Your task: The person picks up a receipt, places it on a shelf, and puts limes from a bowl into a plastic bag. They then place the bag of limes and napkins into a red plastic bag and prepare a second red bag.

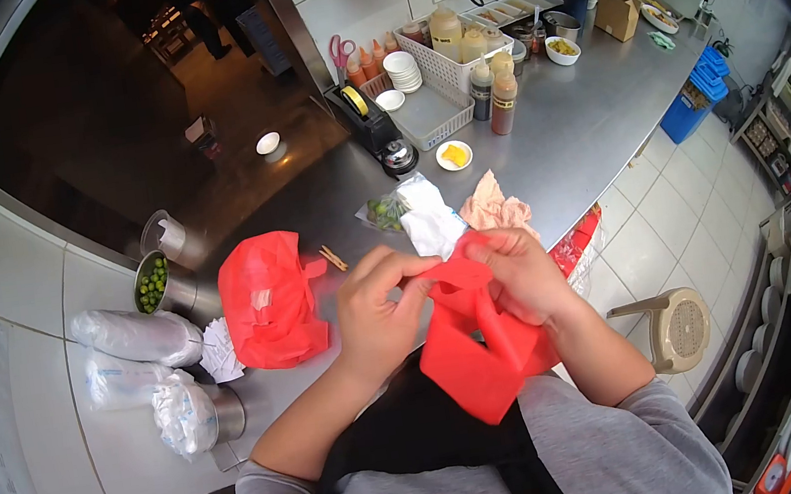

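A red fabric bag [476,366] hangs in front of my apron, pinched at its top edge by both hands. My left hand [385,303] grips the upper left of it between thumb and fingers. On the other side, my right hand [522,272] holds the bag's upper right edge. Another red bag [269,309], filled out and bulging, stands on the steel counter to the left. Between the two lies a wooden clothespin [333,258]. Beyond my hands are a white cloth [432,217], a peach cloth [493,204] and a clear bag of green limes [387,211].
A tape dispenser [369,120] and a white basket [434,122] with sauce bottles [503,103] stand farther back. A small dish with yellow pieces [453,155] sits nearby. At left are a steel pot of limes [156,284] and plastic-wrapped rolls [137,336]. A stool [678,330] stands right.
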{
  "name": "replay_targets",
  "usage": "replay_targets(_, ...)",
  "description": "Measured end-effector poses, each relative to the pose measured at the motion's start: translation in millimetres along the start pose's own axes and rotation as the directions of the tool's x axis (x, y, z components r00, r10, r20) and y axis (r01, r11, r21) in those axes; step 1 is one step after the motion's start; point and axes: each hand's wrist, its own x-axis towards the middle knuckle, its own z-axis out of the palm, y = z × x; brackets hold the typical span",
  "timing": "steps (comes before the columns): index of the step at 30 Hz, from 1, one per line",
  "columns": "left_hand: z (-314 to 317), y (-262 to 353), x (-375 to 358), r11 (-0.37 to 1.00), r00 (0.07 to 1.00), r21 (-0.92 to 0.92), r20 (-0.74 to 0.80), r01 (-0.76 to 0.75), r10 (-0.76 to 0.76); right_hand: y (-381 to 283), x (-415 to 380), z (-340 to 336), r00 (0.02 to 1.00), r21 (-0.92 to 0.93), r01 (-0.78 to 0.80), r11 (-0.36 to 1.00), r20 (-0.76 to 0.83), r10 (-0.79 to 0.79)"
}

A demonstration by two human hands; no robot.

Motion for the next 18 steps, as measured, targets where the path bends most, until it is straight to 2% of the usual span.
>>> replay_targets(1, -4, 2, -1, 0.989, 0.998, 0.130, -0.007, -0.067, 0.069, -2, 5, -11, 1.000, 0.002, -0.003, 1.000, -0.002, 0.003)
replay_targets(2, -5, 2, -2, 0.989, 0.998, 0.129, -0.004, -0.065, 0.066, -6, 13, -28, 0.991, -0.160, 0.110, 0.981, -0.059, -0.120)
replay_targets(3, -6, 3, -2, 0.938, 0.919, 0.036, 0.214, -0.345, 0.330, -12, 19, -41, 0.964, -0.323, 0.206, 0.924, -0.094, -0.248)
replay_targets(4, -7, 3, -4, 0.812, 0.728, -0.115, 0.385, -0.572, 0.567, -26, 22, -43, 0.935, -0.072, 0.255, 0.964, -0.237, -0.265)
replay_targets(5, -7, -6, -13, 0.816, 0.733, -0.115, 0.382, -0.567, 0.563, -43, 23, -44, 0.896, 0.173, 0.321, 0.931, -0.374, -0.239)
replay_targets(6, -6, -23, -27, 0.891, 0.690, -0.033, 0.620, -0.453, 0.373, -59, 25, -62, 0.880, 0.159, 0.406, 0.900, -0.333, -0.338)
replay_targets(7, -8, -36, -34, 0.933, 0.581, 0.080, 0.800, -0.351, 0.149, -72, 26, -75, 0.853, 0.150, 0.489, 0.859, -0.290, -0.435)
replay_targets(8, -16, -48, -39, 0.875, 0.476, 0.367, 0.859, -0.315, -0.188, -75, 28, -78, 0.856, 0.148, 0.484, 0.863, -0.286, -0.431)
replay_targets(9, -19, -71, -53, 0.799, 0.512, 0.541, 0.779, -0.260, -0.361, -78, 28, -78, 0.818, 0.142, 0.551, 0.822, -0.287, -0.499)
replay_targets(10, -27, -58, -47, 0.815, 0.564, 0.547, 0.741, -0.191, -0.365, -83, 26, -69, 0.773, 0.136, 0.617, 0.775, -0.290, -0.564)
replay_targets(11, -34, -43, -42, 0.830, 0.608, 0.545, 0.701, -0.121, -0.372, -73, 26, -49, 0.760, 0.005, 0.595, 0.804, -0.330, -0.560)
replay_targets(12, -35, -30, -39, 0.831, 0.602, 0.543, 0.705, -0.118, -0.375, -55, 23, -12, 0.745, -0.123, 0.554, 0.824, -0.369, -0.556)
replay_targets(13, -32, -18, -38, 0.879, 0.888, 0.468, 0.436, -0.089, -0.143, -35, 23, 1, 0.823, -0.390, 0.412, 0.823, -0.228, -0.520)
replay_targets(14, -29, -13, -38, 0.916, 0.995, 0.389, 0.052, -0.098, 0.084, -9, 19, 16, 0.858, -0.624, 0.363, 0.693, -0.067, -0.510)
replay_targets(15, -27, -18, -30, 0.917, 0.996, 0.389, 0.049, -0.088, 0.075, -5, 9, 51, 0.909, -0.471, 0.406, 0.783, 0.113, -0.402)
replay_targets(17, -26, -38, -7, 0.834, 0.970, 0.536, -0.104, -0.132, 0.221, 25, 2, 83, 0.781, -0.401, 0.606, 0.687, 0.461, -0.420)
replay_targets(18, -32, -50, -9, 0.831, 0.970, 0.542, -0.113, -0.122, 0.216, 16, -7, 90, 0.809, -0.402, 0.496, 0.769, 0.536, -0.241)
